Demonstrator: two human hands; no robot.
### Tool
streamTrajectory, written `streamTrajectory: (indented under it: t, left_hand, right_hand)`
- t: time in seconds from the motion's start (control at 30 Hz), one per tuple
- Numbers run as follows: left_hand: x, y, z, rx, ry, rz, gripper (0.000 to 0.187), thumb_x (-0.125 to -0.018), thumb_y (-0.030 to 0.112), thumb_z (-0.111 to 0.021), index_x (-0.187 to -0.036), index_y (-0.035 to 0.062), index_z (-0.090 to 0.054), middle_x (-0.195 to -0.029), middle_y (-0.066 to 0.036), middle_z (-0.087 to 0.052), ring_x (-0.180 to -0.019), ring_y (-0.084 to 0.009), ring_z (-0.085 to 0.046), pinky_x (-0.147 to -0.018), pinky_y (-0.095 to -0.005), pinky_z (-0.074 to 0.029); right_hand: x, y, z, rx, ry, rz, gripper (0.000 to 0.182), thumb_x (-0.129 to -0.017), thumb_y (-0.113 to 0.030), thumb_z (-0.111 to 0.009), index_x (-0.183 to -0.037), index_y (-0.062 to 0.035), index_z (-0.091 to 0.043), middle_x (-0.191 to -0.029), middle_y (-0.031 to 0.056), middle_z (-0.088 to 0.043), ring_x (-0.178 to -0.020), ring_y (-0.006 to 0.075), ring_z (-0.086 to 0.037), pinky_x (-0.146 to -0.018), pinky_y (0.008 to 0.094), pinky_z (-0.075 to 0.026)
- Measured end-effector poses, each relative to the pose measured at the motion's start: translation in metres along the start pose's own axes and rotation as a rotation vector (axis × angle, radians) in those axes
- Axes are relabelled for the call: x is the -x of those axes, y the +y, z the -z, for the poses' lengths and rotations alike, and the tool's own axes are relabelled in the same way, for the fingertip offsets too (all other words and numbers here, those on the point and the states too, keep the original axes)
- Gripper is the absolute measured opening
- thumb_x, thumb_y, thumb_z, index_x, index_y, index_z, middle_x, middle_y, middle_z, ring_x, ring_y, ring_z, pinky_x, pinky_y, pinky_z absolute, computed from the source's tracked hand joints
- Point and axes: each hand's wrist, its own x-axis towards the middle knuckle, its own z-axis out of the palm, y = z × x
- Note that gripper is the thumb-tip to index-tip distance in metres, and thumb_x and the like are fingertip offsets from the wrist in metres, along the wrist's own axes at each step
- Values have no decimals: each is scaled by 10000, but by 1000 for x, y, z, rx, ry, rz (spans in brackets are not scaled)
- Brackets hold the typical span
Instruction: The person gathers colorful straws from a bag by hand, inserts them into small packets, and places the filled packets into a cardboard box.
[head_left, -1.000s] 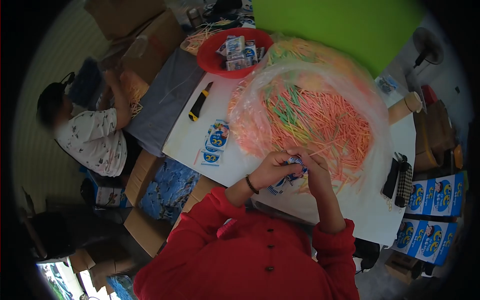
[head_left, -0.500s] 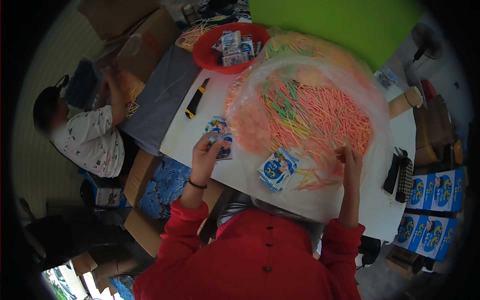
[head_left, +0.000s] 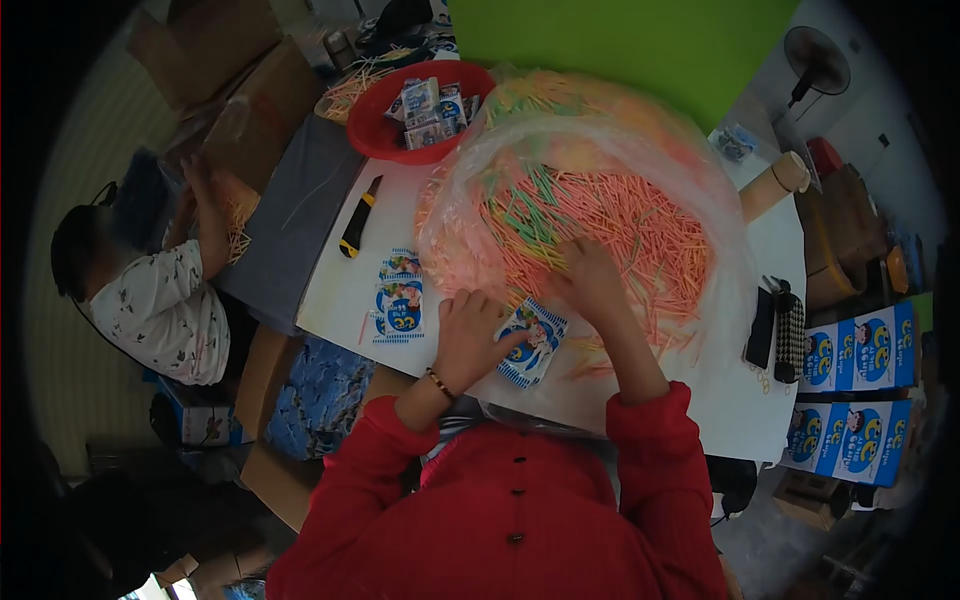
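While right grip covers some sticks, packet lies partly under left grip.

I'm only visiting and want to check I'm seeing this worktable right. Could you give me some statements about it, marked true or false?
1. The right hand is at the coloured sticks. True.
2. All the sticks are green. False: many are pink, with some green and yellow ones.
3. A knife lies on the white table. True.
4. The left hand has its thumb by a printed packet. True.
5. The left hand is holding the knife. False: the knife lies apart from both hands.
6. The red bowl is nearer the person than the printed packet is. False: it is farther away, near the green board.
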Motion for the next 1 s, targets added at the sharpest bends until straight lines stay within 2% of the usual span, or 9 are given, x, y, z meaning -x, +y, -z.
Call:
streamTrajectory:
  t: [0.07, 0.2, 0.3, 0.4, 0.6, 0.7, 0.77, 0.87, 1.0]
  left_hand:
    - [-2, 2, -18, -95, -192, 62, 349, -678, 339, -786, -871, 107, -611, -925, -61, -560, -951, -266, -508, -824, -399, -351]
    - [-8, 0, -24, 14, -231, 137, 371, -666, 330, -791, -900, 96, -623, -942, -66, -586, -954, -280, -537, -801, -404, -381]
    - [-12, -4, -23, 85, -348, 183, 371, -691, 317, -781, -924, 70, -632, -917, -103, -621, -883, -299, -588, -734, -415, -432]
    - [-11, -11, -22, 365, -234, 175, 316, -764, 293, -746, -885, 22, -637, -766, -135, -613, -691, -292, -603, -625, -392, -448]
    - [-7, -19, -11, 439, -377, 241, 252, -888, 238, -655, -974, 1, -657, -773, -122, -659, -683, -202, -634, -626, -314, -482]
    - [2, -24, -22, 803, -349, 459, 243, -930, 220, -626, -1015, -6, -658, -841, -53, -690, -755, -101, -639, -683, -245, -498]
    - [2, -20, -21, 1236, -288, 585, 235, -959, 188, -592, -1076, -8, -645, -930, -10, -690, -835, -57, -626, -738, -211, -502]
    - [3, -22, -30, 1268, -273, 580, 253, -962, 179, -585, -1133, -3, -624, -958, -22, -689, -845, -62, -628, -747, -213, -504]
    - [-1, -17, -33, 1252, -271, 575, 211, -949, 161, -600, -1075, -3, -642, -911, -7, -675, -808, -52, -606, -718, -212, -493]
  right_hand:
    - [-16, -19, -10, 114, -116, 25, 345, -692, -177, -730, -947, 5, -586, -945, 200, -599, -926, 361, -586, -803, 436, -485]
    - [-26, -29, -42, 247, -113, 109, 258, -734, -161, -664, -922, 5, -606, -933, 187, -620, -903, 323, -613, -771, 413, -513]
    - [-29, -28, -67, 451, -147, 41, 147, -773, -102, -576, -886, -13, -603, -869, 139, -619, -814, 295, -625, -691, 387, -533]
    - [-33, -31, -64, 556, -208, 46, 126, -790, -85, -542, -875, -17, -604, -869, 132, -627, -815, 263, -632, -659, 358, -539]
    - [-28, 4, -53, 244, -197, -29, 171, -773, -48, -564, -932, 5, -597, -901, 165, -642, -865, 331, -636, -744, 397, -535]
    - [-16, 19, -42, 39, -208, -24, 194, -782, -18, -561, -970, 29, -554, -942, 188, -636, -914, 401, -606, -825, 438, -497]
    - [-9, 27, -40, -416, -89, -120, 268, -886, -79, -537, -1139, 10, -535, -1063, 210, -618, -1019, 412, -573, -912, 428, -447]
    - [2, 19, -30, -594, 150, -168, 322, -923, -123, -536, -1223, -10, -506, -1114, 235, -591, -1053, 385, -570, -895, 411, -443]
    - [6, 28, -28, -504, 124, -167, 151, -886, -97, -549, -987, 13, -527, -1005, 250, -616, -940, 437, -582, -790, 471, -467]
